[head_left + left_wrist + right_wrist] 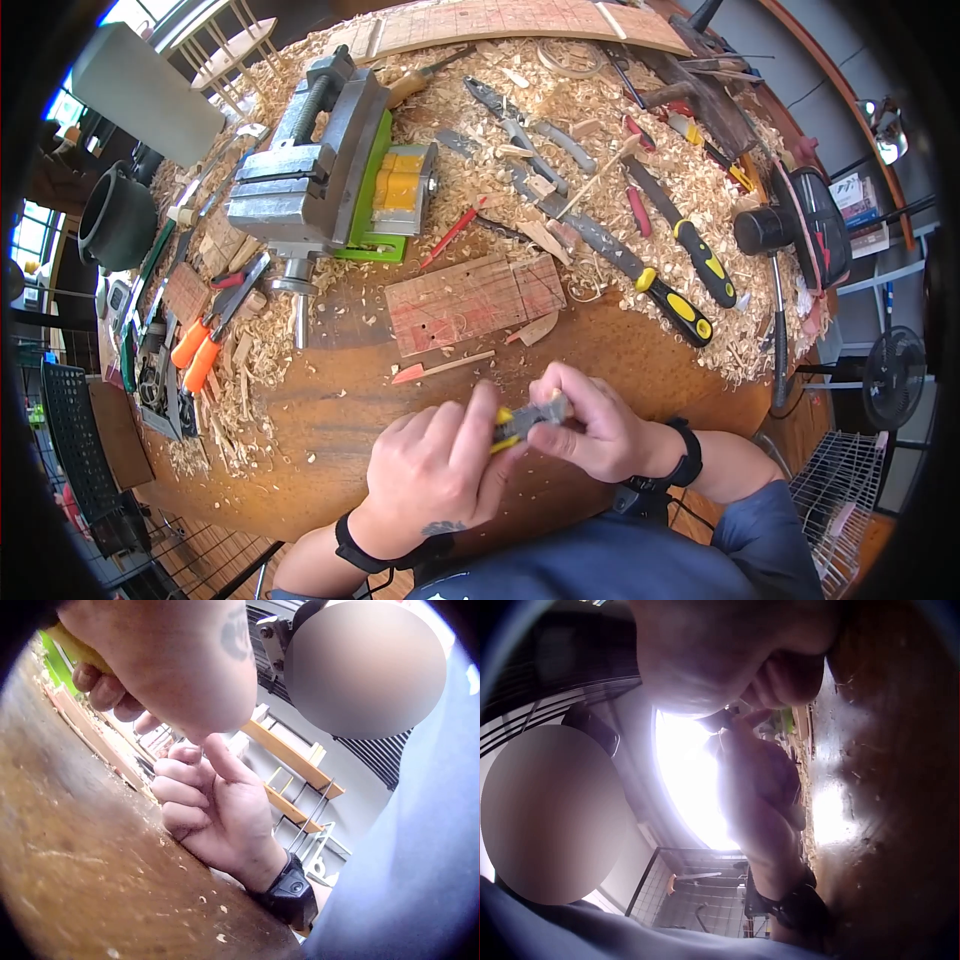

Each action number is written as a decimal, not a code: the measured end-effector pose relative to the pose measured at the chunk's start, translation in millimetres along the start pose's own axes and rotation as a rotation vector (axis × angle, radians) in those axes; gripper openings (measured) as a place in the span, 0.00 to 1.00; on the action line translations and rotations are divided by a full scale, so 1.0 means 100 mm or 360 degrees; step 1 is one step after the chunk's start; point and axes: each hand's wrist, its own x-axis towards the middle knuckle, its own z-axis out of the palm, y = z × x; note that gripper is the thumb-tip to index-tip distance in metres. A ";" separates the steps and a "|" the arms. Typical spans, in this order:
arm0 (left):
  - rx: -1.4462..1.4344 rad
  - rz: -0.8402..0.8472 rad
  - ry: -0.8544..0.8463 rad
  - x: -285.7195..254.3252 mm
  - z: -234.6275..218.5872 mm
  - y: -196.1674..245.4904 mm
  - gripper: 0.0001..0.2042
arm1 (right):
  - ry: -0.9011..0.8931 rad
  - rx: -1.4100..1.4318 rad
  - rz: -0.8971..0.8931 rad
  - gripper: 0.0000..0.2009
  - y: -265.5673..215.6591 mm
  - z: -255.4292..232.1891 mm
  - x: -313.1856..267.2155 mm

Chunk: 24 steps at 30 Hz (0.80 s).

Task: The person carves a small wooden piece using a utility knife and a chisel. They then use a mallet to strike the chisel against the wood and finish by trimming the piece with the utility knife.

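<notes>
Over the front of the table, my left hand (430, 465) grips a short tool (510, 425) with a yellow-and-black handle and a grey, blade-like end pointing right. Its exact kind is mostly covered by the fingers. My right hand (600, 430) meets it there, thumb against the grey end, and pinches a small pale piece (562, 404) that looks like wood. Seen from the left wrist, the right hand (225, 802) has its other fingers curled in. Just beyond the hands lie a red-tipped wooden stick (440, 368) and a reddish marked board (455, 305) with small holes.
A metal vise (290, 190) on a green base stands at the back left. Wood shavings (620, 190) cover much of the table (330, 440). Yellow-and-black-handled tools (675, 305) and a black mallet (763, 232) lie to the right, orange-handled tools (200, 360) to the left.
</notes>
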 end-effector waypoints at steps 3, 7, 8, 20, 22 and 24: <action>0.0001 -0.0055 0.0014 0.00 0.00 -0.01 0.28 | 0.0043 0.0179 0.0067 0.17 -0.01 0.07 0.01; -0.0044 -0.0097 0.0023 0.00 0.02 -0.03 0.27 | 0.0008 0.0246 0.0138 0.18 -0.03 0.03 0.02; -0.0046 -0.0095 0.0022 0.01 0.01 -0.03 0.27 | -0.0015 0.0314 0.0170 0.20 -0.04 0.03 0.02; -0.0098 0.0028 -0.0065 0.03 -0.01 -0.01 0.27 | -0.0030 0.0359 0.0117 0.26 0.02 0.02 0.01; -0.0075 0.0021 -0.0061 0.02 0.00 -0.01 0.28 | -0.0032 0.0346 0.0147 0.25 0.01 0.03 0.01; -0.0077 0.0018 -0.0058 0.02 0.01 -0.02 0.28 | 0.0035 0.0365 0.0158 0.25 0.03 0.04 0.01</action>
